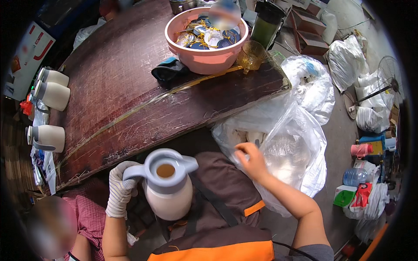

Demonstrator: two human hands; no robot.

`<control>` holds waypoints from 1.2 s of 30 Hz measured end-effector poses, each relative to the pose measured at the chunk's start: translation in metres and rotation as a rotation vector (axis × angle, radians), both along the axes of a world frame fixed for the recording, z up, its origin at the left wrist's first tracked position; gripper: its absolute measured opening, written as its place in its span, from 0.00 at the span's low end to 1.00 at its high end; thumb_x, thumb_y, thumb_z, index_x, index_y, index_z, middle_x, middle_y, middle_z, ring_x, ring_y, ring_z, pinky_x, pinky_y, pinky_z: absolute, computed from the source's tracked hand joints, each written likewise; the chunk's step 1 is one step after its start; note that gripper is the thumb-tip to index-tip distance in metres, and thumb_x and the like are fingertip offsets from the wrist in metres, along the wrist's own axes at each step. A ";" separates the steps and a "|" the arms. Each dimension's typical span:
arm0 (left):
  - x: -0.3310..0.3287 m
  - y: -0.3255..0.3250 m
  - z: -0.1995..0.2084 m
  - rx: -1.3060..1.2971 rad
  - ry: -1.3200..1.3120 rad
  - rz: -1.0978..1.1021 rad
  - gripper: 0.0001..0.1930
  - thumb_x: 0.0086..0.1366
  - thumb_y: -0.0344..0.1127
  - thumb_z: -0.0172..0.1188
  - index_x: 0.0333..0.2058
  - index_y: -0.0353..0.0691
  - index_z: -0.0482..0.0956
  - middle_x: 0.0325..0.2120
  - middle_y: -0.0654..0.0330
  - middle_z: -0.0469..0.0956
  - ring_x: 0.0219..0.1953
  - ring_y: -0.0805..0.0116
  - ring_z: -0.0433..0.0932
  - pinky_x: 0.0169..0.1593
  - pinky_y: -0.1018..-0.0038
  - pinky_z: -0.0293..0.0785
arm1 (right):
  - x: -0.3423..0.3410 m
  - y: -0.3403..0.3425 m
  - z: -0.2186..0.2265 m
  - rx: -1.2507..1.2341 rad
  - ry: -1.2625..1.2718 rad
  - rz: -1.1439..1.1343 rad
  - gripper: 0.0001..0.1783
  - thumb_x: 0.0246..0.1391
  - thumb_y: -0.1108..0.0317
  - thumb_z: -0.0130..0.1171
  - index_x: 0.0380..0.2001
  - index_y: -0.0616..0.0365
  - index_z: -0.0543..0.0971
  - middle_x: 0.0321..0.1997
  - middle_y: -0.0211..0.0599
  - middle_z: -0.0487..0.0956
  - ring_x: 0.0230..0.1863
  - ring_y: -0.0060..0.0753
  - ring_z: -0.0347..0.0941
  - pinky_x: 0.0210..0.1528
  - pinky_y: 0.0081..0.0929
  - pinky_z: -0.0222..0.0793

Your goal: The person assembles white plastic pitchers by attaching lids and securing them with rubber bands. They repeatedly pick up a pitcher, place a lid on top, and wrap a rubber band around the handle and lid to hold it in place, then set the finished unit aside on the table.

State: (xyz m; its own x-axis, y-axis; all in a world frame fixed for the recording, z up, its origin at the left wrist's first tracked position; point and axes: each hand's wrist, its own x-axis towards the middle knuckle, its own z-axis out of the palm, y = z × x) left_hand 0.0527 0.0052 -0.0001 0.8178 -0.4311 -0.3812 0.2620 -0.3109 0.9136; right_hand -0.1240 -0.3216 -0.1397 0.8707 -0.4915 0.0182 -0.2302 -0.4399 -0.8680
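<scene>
A vacuum jug (170, 195) with a cream body and a grey collar, spout and handle rests against my lap, slightly tilted. Its top has no lid, and the round opening shows brown inside. My left hand (119, 187), in a striped knit glove, is closed around the jug's handle. My right hand (252, 163) is bare, its fingers loosely curled and slightly apart, with nothing visible in them. It hovers beside a large clear plastic bag (300, 152), apart from the jug. Pale parts inside the bag show only dimly through the plastic.
A dark red wooden table (109, 82) spans the front. On it stand a pink basin (204, 58) of round tagged pieces, an amber glass mug (251, 56) and a dark cloth item (167, 71). Several similar jugs (51, 138) line the left edge. A fan (387, 82) stands right.
</scene>
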 end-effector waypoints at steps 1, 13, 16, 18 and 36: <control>-0.001 -0.006 0.008 0.109 0.041 0.036 0.13 0.53 0.32 0.64 0.37 0.33 0.82 0.24 0.64 0.80 0.20 0.83 0.73 0.22 0.84 0.67 | -0.012 -0.031 -0.053 -0.182 0.092 -0.040 0.15 0.53 0.62 0.61 0.41 0.59 0.80 0.42 0.47 0.80 0.46 0.50 0.76 0.49 0.41 0.71; -0.038 -0.059 -0.001 0.087 -0.005 -0.119 0.14 0.57 0.29 0.68 0.42 0.34 0.81 0.30 0.65 0.81 0.32 0.80 0.77 0.37 0.80 0.75 | 0.028 -0.105 -0.202 0.127 0.583 -0.233 0.51 0.48 0.34 0.60 0.65 0.62 0.64 0.64 0.56 0.69 0.65 0.55 0.64 0.64 0.41 0.60; -0.042 -0.052 -0.003 0.117 0.053 -0.131 0.16 0.56 0.31 0.68 0.44 0.36 0.81 0.31 0.63 0.81 0.33 0.77 0.78 0.38 0.78 0.75 | 0.020 -0.085 -0.097 0.284 0.361 0.003 0.45 0.52 0.39 0.58 0.62 0.64 0.67 0.59 0.57 0.73 0.61 0.51 0.68 0.61 0.37 0.64; -0.048 -0.055 -0.008 0.163 0.003 -0.192 0.17 0.56 0.32 0.68 0.45 0.38 0.81 0.31 0.61 0.82 0.34 0.75 0.80 0.39 0.77 0.75 | 0.014 -0.062 -0.019 0.451 0.164 0.049 0.43 0.52 0.42 0.60 0.62 0.63 0.67 0.58 0.54 0.72 0.58 0.48 0.70 0.59 0.36 0.65; 0.007 -0.049 -0.013 0.237 -0.300 -0.598 0.16 0.53 0.31 0.65 0.43 0.36 0.80 0.36 0.53 0.83 0.40 0.61 0.82 0.46 0.69 0.76 | 0.067 0.076 0.131 -0.328 -0.647 1.169 0.30 0.41 0.53 0.66 0.50 0.47 0.75 0.51 0.41 0.71 0.50 0.47 0.71 0.50 0.41 0.70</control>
